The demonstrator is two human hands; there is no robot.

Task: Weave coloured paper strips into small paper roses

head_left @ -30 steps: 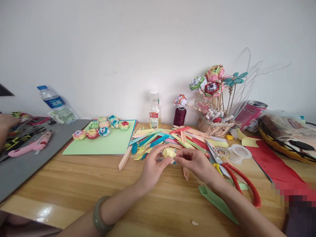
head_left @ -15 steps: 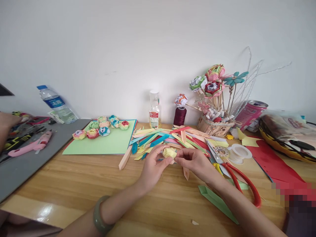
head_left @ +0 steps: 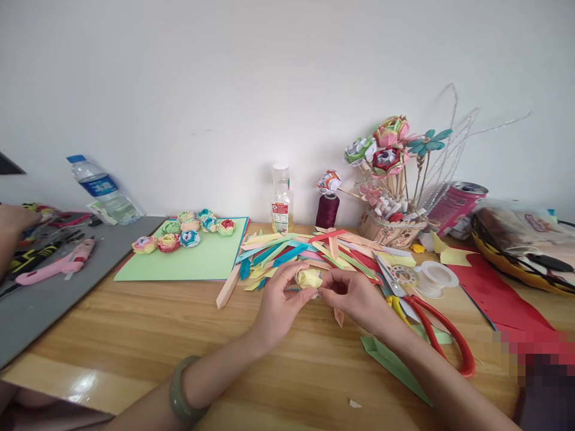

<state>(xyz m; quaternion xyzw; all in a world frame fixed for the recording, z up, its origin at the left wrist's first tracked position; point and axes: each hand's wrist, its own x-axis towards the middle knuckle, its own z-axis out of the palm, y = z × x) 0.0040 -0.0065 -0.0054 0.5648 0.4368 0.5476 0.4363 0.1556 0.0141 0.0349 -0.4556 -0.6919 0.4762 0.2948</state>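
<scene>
The person's left hand (head_left: 281,302) cups a pale yellow paper flower (head_left: 309,278) between curled fingers and thumb, while the right hand (head_left: 353,296) brings thumb and forefinger together at its right edge; just what scrap they pinch is too small to tell. The flower hangs over the worktop (head_left: 179,335), between its front edge and the heap of folded strips (head_left: 291,248). Too hard a squeeze could crush the petals, and too slack a left grip could let them spring apart or the whole flower drop into the heap, where similar yellow strips might hide it. The right forearm crosses a green folded strip (head_left: 395,371), so a careless pull back could crease it or drag it toward the front edge. Just right of that arm lie the red-handled scissors (head_left: 460,341), easily knocked by an outward elbow. Farther off, near the back edge, the bottle (head_left: 281,203) and thread spool (head_left: 327,211) stand upright beyond the strips; a long reach could topple either.
</scene>
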